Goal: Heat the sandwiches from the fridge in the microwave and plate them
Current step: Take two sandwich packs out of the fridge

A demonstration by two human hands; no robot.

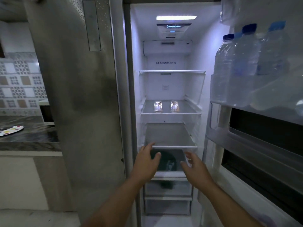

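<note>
Both the left hand [146, 158] and right hand [195, 167], fingers loose and grasping nothing, flank the dark round container [165, 161] at 6 o'clock on a low white fridge shelf [173, 146], seemingly to lift it.

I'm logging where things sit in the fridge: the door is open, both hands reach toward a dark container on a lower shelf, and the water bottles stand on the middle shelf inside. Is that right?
One detail is wrong. The water bottles stand in the open door's rack, not on a shelf inside. The head view shows this. The left hand and right hand do reach toward the dark container.
</note>
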